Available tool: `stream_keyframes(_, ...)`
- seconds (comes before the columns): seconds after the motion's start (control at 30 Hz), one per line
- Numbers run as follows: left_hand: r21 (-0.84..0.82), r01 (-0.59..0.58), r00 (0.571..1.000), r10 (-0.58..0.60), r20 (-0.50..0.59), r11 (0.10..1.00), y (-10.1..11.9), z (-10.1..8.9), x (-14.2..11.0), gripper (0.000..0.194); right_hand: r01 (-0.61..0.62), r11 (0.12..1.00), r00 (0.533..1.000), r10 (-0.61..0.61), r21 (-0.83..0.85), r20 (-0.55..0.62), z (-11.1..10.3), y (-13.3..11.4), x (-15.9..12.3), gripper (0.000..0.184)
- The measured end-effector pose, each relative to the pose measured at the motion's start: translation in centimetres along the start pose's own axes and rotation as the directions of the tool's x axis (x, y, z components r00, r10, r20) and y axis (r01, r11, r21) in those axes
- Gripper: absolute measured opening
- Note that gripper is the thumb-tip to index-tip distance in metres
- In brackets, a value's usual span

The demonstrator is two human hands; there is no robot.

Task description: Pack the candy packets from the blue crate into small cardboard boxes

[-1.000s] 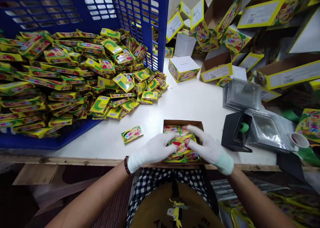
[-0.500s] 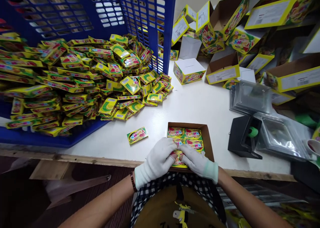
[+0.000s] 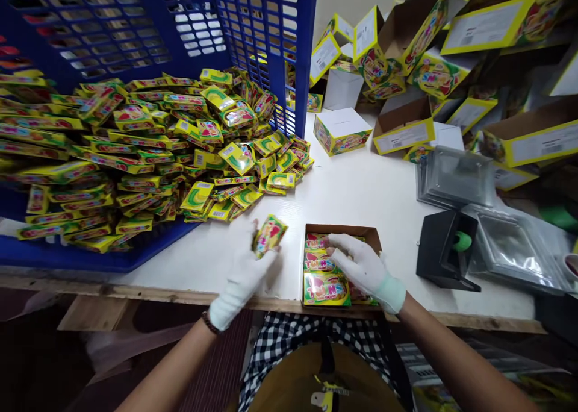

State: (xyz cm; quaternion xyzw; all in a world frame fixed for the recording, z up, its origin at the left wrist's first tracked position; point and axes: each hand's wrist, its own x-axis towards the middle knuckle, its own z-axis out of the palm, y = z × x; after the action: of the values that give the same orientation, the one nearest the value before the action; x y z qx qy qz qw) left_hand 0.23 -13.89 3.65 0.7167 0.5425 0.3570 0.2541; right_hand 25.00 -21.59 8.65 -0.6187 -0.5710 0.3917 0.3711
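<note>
A small open cardboard box [image 3: 374, 238] sits at the table's near edge, filled with flat yellow-green candy packets [image 3: 326, 287]. My right hand [image 3: 361, 267], in a white glove, lies over the packets inside it, fingers spread and pressing on them. My left hand [image 3: 244, 273], also gloved, is to the left of the box and pinches one loose packet [image 3: 270, 234] lifted just off the white table [image 3: 361, 189].
A blue plastic crate [image 3: 262, 32] lies tipped at left, spilling a big heap of packets [image 3: 135, 147]. Empty yellow cartons [image 3: 401, 123] pile up at the back right. Clear plastic trays [image 3: 456, 174] and a black tape dispenser [image 3: 445, 249] stand right of the box.
My left hand left the box, moved left and picked up the loose packet that lay on the table. My right hand stayed on the packets in the box.
</note>
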Motion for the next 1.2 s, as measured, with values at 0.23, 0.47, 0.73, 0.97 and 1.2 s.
stream_keyframes(0.23,-0.114,-0.393,0.908,0.405,0.109,0.912,6.2,2.1,2.8,0.057,-0.077,0.975,0.997,0.082,0.21,-0.013,1.2,-3.8,1.8,0.034)
stream_keyframes(0.47,0.322,0.071,0.993,-0.037,-0.11,0.944,-3.9,-4.9,13.8,0.041,-0.103,0.983,0.994,0.109,0.149,-0.031,-1.0,-3.2,2.3,0.034)
stream_keyframes(0.73,0.054,0.271,0.943,-0.253,-0.215,0.961,-3.7,-6.9,10.0,0.037,-0.105,0.986,0.993,0.11,0.126,-0.036,2.0,-4.3,4.6,0.031)
stream_keyframes(0.97,-0.077,-0.141,0.971,0.123,-0.205,0.987,1.6,-2.7,0.6,0.019,-0.206,0.899,0.976,0.159,0.385,0.151,8.8,-4.8,9.3,0.05)
stream_keyframes(1.2,0.069,-0.154,0.984,0.16,-0.08,0.986,-3.0,-2.7,0.7,0.023,-0.124,0.981,0.969,0.153,-0.151,0.196,12.1,-3.2,12.0,0.046)
